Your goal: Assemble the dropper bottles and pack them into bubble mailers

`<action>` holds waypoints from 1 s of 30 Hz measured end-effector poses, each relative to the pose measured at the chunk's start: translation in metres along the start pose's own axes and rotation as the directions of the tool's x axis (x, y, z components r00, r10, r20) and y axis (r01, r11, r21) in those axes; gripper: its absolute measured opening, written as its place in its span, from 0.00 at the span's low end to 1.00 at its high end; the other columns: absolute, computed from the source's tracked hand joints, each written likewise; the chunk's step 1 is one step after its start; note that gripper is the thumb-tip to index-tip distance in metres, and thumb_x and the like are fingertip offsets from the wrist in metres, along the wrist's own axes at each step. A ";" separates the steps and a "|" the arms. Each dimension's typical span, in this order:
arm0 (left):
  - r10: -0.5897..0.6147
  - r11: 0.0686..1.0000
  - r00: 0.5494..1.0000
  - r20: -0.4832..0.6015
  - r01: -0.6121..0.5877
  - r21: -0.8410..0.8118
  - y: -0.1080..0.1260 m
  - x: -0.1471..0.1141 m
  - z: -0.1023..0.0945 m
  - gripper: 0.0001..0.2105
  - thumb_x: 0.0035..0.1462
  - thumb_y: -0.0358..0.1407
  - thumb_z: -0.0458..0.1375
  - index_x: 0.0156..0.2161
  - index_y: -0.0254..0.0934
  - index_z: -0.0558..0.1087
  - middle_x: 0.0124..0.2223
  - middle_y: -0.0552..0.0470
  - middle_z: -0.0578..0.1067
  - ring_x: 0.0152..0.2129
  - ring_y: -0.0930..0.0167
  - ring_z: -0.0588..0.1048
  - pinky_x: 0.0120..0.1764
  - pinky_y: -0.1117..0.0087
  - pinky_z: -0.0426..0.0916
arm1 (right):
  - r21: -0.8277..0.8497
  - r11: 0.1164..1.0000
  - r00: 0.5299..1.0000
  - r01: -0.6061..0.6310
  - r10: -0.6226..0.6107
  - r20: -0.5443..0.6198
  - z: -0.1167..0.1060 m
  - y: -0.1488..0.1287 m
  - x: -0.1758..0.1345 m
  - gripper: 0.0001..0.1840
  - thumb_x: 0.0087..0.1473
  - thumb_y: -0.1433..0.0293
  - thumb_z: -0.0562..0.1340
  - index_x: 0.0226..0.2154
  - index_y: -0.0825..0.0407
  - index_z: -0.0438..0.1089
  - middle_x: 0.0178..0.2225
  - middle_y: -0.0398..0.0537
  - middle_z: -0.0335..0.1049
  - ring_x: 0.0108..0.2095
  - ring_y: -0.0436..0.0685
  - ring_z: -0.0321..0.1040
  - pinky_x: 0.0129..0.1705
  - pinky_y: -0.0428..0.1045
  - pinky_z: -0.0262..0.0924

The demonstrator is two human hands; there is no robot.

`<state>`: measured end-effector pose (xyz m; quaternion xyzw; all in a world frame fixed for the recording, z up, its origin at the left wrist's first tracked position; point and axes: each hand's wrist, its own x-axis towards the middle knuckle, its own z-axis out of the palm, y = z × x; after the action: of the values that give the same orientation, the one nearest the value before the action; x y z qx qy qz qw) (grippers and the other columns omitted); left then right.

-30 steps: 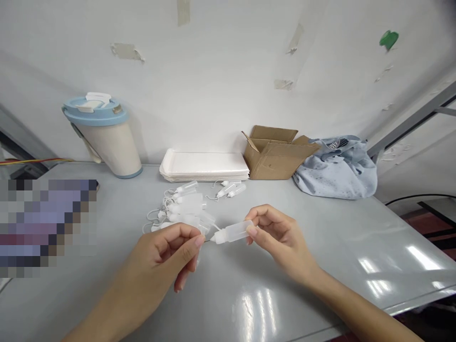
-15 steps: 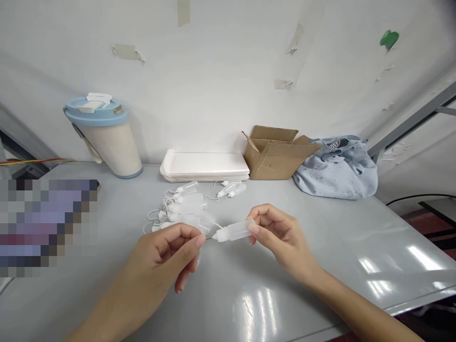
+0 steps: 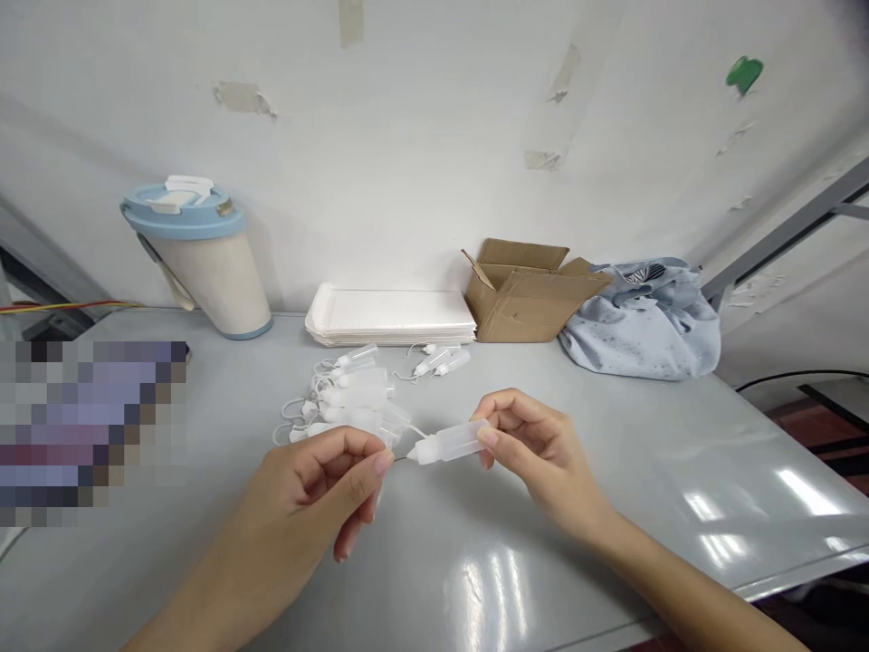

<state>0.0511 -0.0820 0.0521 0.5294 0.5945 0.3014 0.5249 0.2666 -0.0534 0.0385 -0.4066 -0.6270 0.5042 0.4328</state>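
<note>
My right hand (image 3: 533, 453) holds a small translucent plastic squeeze bottle (image 3: 462, 440) by its base, between thumb and fingers. The bottle lies nearly level, its white pointed tip (image 3: 417, 453) facing left. My left hand (image 3: 326, 493) is closed in a pinch on a thin metal needle (image 3: 401, 458), which runs up to that tip; whether it enters the tip is too small to tell. A thin white strap (image 3: 415, 429) extends up and left from the bottle's neck. Behind my left hand lies a pile of similar bottles (image 3: 357, 396), partly hidden by it.
A smaller group of bottles (image 3: 441, 360) lies farther back. Along the wall stand a lidded tumbler (image 3: 217, 281), a stack of white trays (image 3: 394, 317), an open cardboard box (image 3: 529, 308) and a light blue cloth bag (image 3: 644, 321). A blurred-out item (image 3: 88, 426) occupies the table's left.
The bottle in my right hand has shifted slightly right, and a bit more of the needle shows between its tip and my left fingertips. My left hand has stayed almost in place.
</note>
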 end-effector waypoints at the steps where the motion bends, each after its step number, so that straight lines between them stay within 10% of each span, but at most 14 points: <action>1: -0.001 1.000 1.000 0.004 0.001 0.002 0.000 0.000 0.000 0.15 0.55 0.48 0.54 0.25 0.40 0.68 0.20 0.62 0.64 0.15 0.78 0.62 0.25 0.73 0.58 | 0.004 1.000 1.000 -0.001 0.001 0.003 0.000 0.000 0.000 0.06 0.56 0.65 0.62 0.31 0.51 0.67 0.21 0.39 0.64 0.25 0.49 0.61 0.29 0.47 0.54; 30: 0.083 0.993 0.985 -0.153 -0.070 0.090 -0.002 -0.003 0.007 0.15 0.57 0.48 0.51 0.26 0.40 0.68 0.20 0.60 0.66 0.15 0.77 0.63 0.22 0.76 0.61 | -0.079 0.994 0.990 0.082 -0.071 0.125 0.006 0.010 -0.005 0.07 0.59 0.64 0.59 0.35 0.51 0.67 0.26 0.43 0.71 0.28 0.52 0.68 0.32 0.49 0.61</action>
<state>0.0571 -0.0872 0.0490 0.5484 0.6252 0.3364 0.4418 0.2629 -0.0583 0.0276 -0.3685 -0.6880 0.4842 0.3954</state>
